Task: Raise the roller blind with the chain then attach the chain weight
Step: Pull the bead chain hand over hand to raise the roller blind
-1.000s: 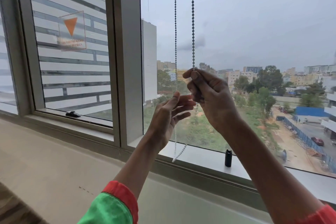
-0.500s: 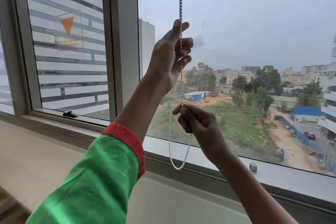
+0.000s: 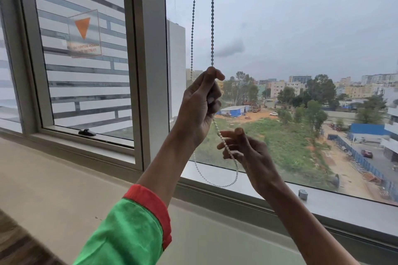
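Left grip pinching bead chain, right grip loose

My left hand [image 3: 199, 105] clamps the right strand of the chain [image 3: 212, 17]; my right hand [image 3: 247, 153] sits spread under it, slack loop draped over its fingers [image 3: 226, 146]; chain weight [image 3: 303, 194] on the sill [image 3: 355, 211]

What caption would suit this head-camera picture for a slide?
Left hand grips the bead chain at a window while the right hand opens below; a small grey weight waits on the sill.

Green sleeve [image 3: 129, 232], red-trimmed cuff [image 3: 150, 200]
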A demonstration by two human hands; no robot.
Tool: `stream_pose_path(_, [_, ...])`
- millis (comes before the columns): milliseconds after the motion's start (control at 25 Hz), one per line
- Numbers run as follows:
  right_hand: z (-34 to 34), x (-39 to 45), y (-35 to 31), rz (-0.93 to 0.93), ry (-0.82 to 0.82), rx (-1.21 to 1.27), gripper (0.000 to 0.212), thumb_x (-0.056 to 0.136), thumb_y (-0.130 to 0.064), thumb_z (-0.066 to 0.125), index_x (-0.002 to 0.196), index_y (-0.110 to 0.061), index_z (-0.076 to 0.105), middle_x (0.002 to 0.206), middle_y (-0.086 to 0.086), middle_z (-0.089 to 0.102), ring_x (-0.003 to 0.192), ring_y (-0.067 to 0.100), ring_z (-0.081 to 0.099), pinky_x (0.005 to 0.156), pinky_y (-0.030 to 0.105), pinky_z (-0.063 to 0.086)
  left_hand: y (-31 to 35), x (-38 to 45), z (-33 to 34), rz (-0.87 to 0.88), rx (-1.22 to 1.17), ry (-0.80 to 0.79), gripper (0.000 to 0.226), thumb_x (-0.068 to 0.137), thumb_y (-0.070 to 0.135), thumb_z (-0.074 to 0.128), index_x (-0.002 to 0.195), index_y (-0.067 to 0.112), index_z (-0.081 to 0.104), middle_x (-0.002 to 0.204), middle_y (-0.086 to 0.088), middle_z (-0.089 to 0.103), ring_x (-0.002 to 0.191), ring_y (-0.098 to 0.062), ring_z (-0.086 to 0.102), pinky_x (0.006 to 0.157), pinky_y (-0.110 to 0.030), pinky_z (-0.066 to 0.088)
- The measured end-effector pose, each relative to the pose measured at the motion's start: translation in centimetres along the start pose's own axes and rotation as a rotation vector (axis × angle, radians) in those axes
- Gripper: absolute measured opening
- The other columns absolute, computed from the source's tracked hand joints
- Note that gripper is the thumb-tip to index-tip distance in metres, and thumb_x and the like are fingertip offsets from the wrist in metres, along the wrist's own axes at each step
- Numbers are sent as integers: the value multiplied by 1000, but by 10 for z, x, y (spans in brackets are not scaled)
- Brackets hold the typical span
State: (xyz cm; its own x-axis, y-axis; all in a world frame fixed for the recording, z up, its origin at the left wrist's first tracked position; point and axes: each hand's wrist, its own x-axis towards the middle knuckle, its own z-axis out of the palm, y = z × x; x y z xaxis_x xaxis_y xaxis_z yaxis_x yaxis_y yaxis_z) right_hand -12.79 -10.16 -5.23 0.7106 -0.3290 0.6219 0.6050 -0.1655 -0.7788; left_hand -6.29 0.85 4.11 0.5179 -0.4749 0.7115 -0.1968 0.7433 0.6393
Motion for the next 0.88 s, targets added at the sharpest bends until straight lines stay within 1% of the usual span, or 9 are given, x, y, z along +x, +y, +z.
stream_pose_path(120, [0, 15, -20, -28, 41, 37, 41, 91, -35, 41, 99, -6, 68, 84, 12, 70, 77, 23, 65, 75, 35, 52, -12, -14, -5, -35, 10, -22, 30, 96, 23, 46, 75, 20, 66, 47, 11, 38, 41, -3, 30, 40, -14, 30])
stream_pose_path(240, [5, 31, -42, -89, 45, 6, 33, 97, -22, 40, 103, -1, 65, 87, 15, 68, 81, 25, 65, 80, 37, 52, -25, -30, -12, -72, 1, -18, 24, 91, 29, 49, 76, 18, 65, 47, 9, 35, 42, -4, 28, 40, -15, 28])
stream_pose_path(360, [17, 44, -65, -134, 39, 14, 32, 98, -17, 42, 108, 5, 62, 88, 16, 67, 81, 27, 65, 82, 38, 53, -33, -45, -14, -123, -19, -6, 22, 86, 33, 53, 77, 17, 64, 48, 9, 31, 43, -4, 25, 41, -15, 24])
stream_pose_path(440, [26, 53, -81, -151, 6, 52, 31, 98, -18, 40, 109, 3, 61, 88, 16, 68, 81, 27, 67, 82, 40, 54, -37, -53, -13, -157, -15, 7, 21, 83, 34, 55, 77, 16, 64, 49, 8, 31, 43, -4, 25, 41, -15, 23])
stream_pose_path(520, [36, 61, -96, -127, -41, 136, 32, 99, -22, 39, 110, -1, 61, 88, 14, 69, 79, 24, 69, 77, 39, 57, -39, -59, -10, -175, -17, 7, 21, 82, 34, 55, 75, 17, 64, 50, 8, 32, 44, -4, 25, 41, -15, 24])
stream_pose_path(600, [44, 66, -107, -92, -47, 215, 31, 98, -22, 42, 110, -1, 62, 76, 8, 68, 64, 16, 64, 61, 29, 56, -39, -62, -9, -178, -24, -7, 21, 82, 33, 55, 73, 17, 63, 50, 8, 33, 44, -4, 26, 41, -14, 25])
stream_pose_path(680, [50, 67, -109, -115, -19, 236, 25, 97, -14, 44, 104, 0, 64, 59, 1, 58, 47, 7, 47, 47, 20, 38, -36, -62, -11, -172, 10, -23, 21, 83, 33, 54, 73, 17, 63, 50, 8, 32, 44, -4, 26, 42, -14, 26])
stream_pose_path(760, [52, 65, -106, -166, -23, 245, 22, 97, -7, 43, 94, -3, 65, 52, -3, 49, 43, 4, 37, 45, 18, 26, -35, -60, -14, -169, 59, -40, 22, 84, 34, 54, 73, 18, 64, 50, 8, 34, 46, -5, 27, 44, -16, 26])
stream_pose_path(880, [50, 57, -97, -203, -49, 224, 22, 96, -6, 44, 88, -8, 64, 51, -5, 45, 46, 4, 34, 45, 16, 25, -38, -62, -21, -205, 127, -62, 24, 86, 36, 52, 77, 18, 65, 53, 6, 43, 49, -8, 32, 52, -25, 24])
